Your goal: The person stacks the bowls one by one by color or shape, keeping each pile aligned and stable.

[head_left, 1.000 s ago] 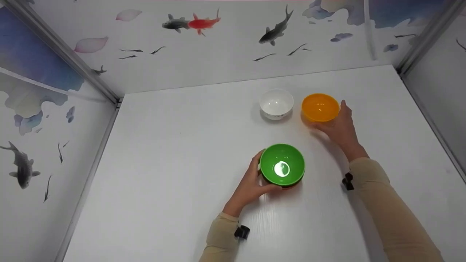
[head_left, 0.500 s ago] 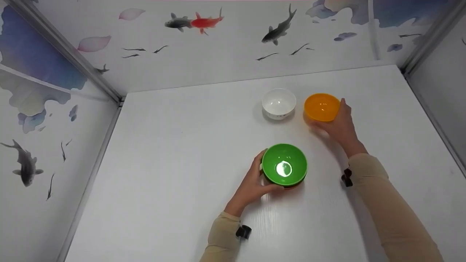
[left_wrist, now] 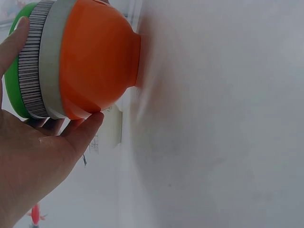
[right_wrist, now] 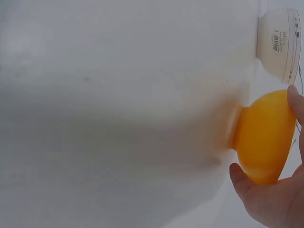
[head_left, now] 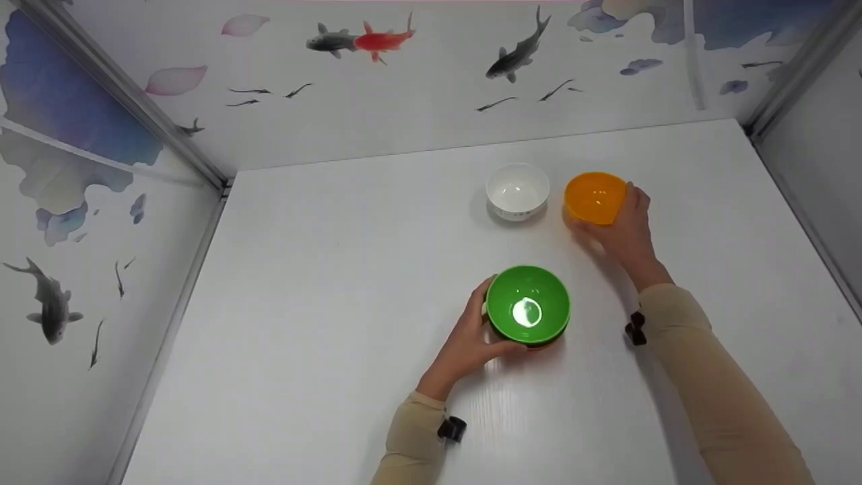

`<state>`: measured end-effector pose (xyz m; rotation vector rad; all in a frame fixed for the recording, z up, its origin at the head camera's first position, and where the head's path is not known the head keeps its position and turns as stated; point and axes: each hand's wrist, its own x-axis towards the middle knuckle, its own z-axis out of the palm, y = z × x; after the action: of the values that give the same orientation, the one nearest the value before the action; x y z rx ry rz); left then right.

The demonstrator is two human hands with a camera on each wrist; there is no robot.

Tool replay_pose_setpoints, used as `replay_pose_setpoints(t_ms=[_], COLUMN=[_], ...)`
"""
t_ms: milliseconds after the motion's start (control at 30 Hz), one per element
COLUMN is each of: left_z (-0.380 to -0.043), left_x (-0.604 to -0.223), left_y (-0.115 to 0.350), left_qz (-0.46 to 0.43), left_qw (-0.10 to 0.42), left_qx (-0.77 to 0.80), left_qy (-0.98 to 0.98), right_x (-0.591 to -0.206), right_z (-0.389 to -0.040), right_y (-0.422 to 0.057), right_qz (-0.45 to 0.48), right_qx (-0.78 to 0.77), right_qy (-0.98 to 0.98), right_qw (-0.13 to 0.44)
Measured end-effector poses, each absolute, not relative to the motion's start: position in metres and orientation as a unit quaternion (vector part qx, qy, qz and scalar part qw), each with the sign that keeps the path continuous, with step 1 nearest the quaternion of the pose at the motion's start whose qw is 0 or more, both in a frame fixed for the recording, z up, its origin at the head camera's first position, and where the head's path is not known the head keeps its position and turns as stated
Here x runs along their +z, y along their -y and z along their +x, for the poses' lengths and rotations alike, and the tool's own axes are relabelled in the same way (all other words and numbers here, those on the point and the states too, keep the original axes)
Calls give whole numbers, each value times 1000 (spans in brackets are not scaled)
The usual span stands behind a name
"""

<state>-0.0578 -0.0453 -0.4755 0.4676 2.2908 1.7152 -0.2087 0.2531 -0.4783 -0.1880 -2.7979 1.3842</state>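
Observation:
My left hand (head_left: 468,340) grips a stack of nested bowls from its left side, fingers and thumb curled round it. The green bowl (head_left: 527,303) is on top; in the left wrist view a black-and-white striped band (left_wrist: 32,61) and a grey band show below its rim, above an orange-red bowl (left_wrist: 97,57) at the bottom. Farther back, my right hand (head_left: 630,232) holds a yellow-orange bowl (head_left: 592,197) by its right and near sides, thumb and fingers round the wall. Its foot is close to the tabletop in the right wrist view (right_wrist: 266,137).
Left of the yellow-orange bowl stands a white bowl (head_left: 517,192) with a barcode label (right_wrist: 279,42) on its side. The white table (head_left: 323,283) is enclosed by walls with painted fish at the back and left, and a plain panel (head_left: 821,148) at the right.
The head view has shifted slightly. My right fingers have moved a little further over the rim of the yellow-orange bowl. The left hand and its stack stay in place.

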Motion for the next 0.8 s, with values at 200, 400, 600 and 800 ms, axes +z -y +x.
replay_pose_setpoints(t_ms=[200,400,600,800], left_z=[-57,-58,-58,-59], left_x=[-475,-475,-477,-479], left_y=[45,45,45,45], left_qz=[157,161,156,158], left_qw=[117,115,117,117], left_qx=[582,585,588,586], left_qy=[-789,-786,-785,-786], right_x=[-478,-476,-473,-471], right_z=[-209,-207,-204,-200], right_y=[-253,-255,-256,-257], right_qz=[-68,-65,-56,-41], right_qx=[443,441,428,423], right_qy=[894,895,902,905], right_qw=[-2,-7,-5,2])
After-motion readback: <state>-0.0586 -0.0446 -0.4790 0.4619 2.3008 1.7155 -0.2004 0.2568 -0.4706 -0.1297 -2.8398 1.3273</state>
